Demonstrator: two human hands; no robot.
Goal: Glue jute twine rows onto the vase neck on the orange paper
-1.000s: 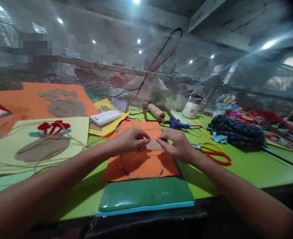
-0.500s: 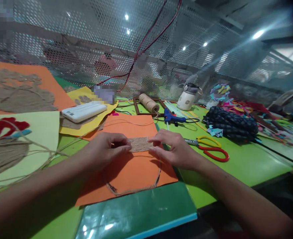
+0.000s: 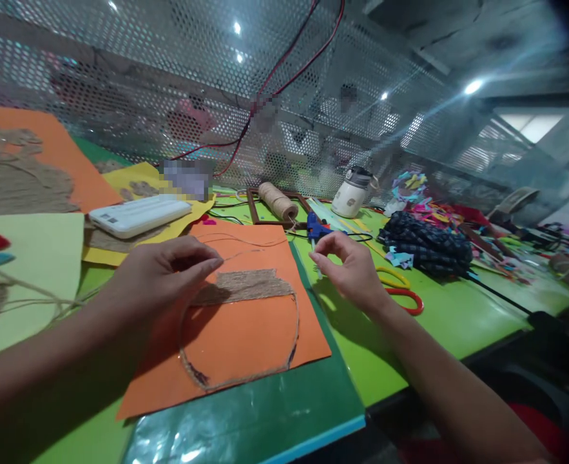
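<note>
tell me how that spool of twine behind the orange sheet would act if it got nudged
The spool of twine lies on its side, so a sideways nudge would probably set it rolling across the green table. It looks light for its bulk, being wound cord. Its loose strand seems to trail toward the orange sheet, so it may unwind as it goes.

The bare green bench (image 3: 462, 316) to the right of the orange sheet (image 3: 245, 335) offers open passage for a hand. The scissors (image 3: 403, 290) and the dark cloth bundle (image 3: 426, 241) block the far right. The twine spool (image 3: 278, 200), glue gun (image 3: 316, 227) and white jar (image 3: 350, 192) crowd the back edge before the mesh wall (image 3: 168, 77).
</note>
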